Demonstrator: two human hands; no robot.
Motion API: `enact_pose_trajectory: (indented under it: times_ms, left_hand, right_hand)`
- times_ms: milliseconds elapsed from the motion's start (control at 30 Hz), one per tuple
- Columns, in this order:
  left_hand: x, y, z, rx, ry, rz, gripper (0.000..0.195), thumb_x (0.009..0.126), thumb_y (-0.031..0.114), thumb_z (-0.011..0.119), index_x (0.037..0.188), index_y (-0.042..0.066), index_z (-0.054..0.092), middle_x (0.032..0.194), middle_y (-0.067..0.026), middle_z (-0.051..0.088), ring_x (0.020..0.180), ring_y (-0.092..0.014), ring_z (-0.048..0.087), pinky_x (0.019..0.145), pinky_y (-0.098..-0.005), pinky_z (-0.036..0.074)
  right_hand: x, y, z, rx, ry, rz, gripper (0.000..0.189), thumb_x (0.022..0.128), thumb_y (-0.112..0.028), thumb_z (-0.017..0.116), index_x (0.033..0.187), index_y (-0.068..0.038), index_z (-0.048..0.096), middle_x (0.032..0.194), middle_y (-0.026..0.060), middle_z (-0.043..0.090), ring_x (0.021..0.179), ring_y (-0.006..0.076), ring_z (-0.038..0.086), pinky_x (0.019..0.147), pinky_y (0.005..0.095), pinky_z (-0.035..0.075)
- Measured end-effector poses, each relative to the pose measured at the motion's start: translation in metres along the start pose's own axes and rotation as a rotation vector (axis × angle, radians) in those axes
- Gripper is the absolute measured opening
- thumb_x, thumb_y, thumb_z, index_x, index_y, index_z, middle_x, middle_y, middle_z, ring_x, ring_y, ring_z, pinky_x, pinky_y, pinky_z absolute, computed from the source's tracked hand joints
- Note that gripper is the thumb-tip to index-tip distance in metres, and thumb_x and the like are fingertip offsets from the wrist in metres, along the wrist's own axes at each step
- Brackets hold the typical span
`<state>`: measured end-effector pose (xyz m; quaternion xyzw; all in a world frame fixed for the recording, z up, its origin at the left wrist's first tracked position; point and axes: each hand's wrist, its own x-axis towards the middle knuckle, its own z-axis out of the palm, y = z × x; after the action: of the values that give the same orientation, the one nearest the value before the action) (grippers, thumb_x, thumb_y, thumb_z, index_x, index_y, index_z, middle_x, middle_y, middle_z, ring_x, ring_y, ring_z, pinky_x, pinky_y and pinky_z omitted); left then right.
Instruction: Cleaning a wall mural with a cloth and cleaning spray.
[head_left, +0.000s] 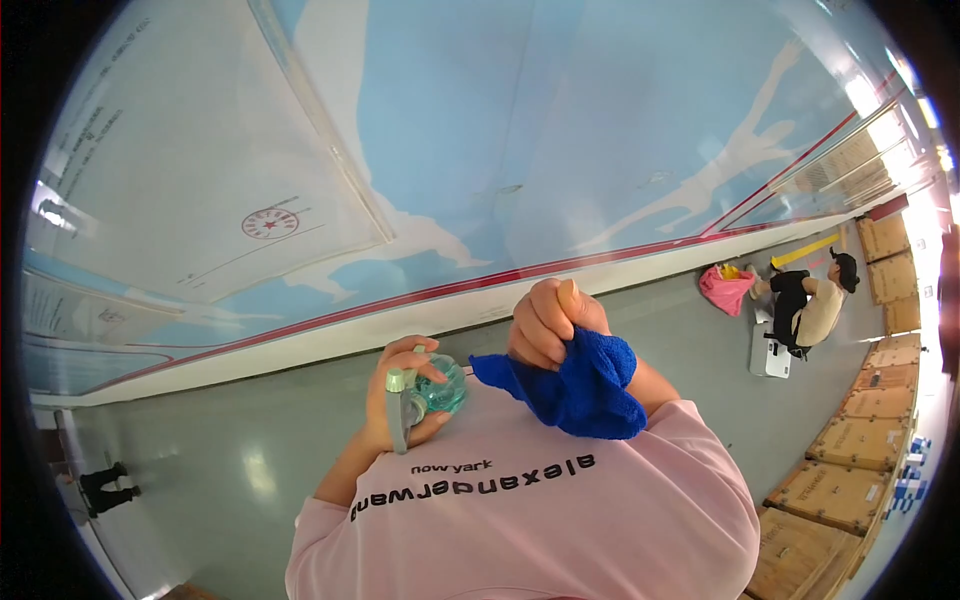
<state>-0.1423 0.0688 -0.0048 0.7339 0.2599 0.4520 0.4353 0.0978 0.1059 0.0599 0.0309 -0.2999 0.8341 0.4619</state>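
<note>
My left hand (380, 397) grips a clear spray bottle (448, 381) of greenish liquid with a grey-green trigger head. The bottle is tilted, with its head towards me and the fingers wrapped around it. Bunched in my right hand (541, 322) is a blue microfibre cloth (600, 397), its loose folds hanging below the fist in front of my pink shirt (540, 525). Both hands are at chest height, apart from each other and from the printed wall panel (465, 135) before me.
The wall carries a red stripe (525, 270), pale figures and a framed panel (225, 150). At right a person (814, 307) sits on a white case (766, 356) beside a pink bag (726, 289). Wooden crates (829, 491) line the right side. Another person's legs (109, 487) show far left.
</note>
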Motion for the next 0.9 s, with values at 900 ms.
enact_pose_trajectory:
  times_ms: [900]
  left_hand:
    - [0.002, 0.003, 0.002, -0.005, 0.056, 0.005, 0.063, 0.063, 0.011, 0.074, 0.118, 0.01, 0.045, 0.087, -0.0049, 0.063, 0.111, -0.03, 0.047, 0.093, -0.0438, 0.038]
  right_hand:
    - [0.012, -0.038, 0.004, -2.199, 0.555, -0.55, 0.011, 0.071, -0.014, 0.071, 0.07, -0.007, 0.062, 0.059, 0.0031, 0.058, 0.047, 0.0204, 0.055, 0.044, 0.0297, 0.043]
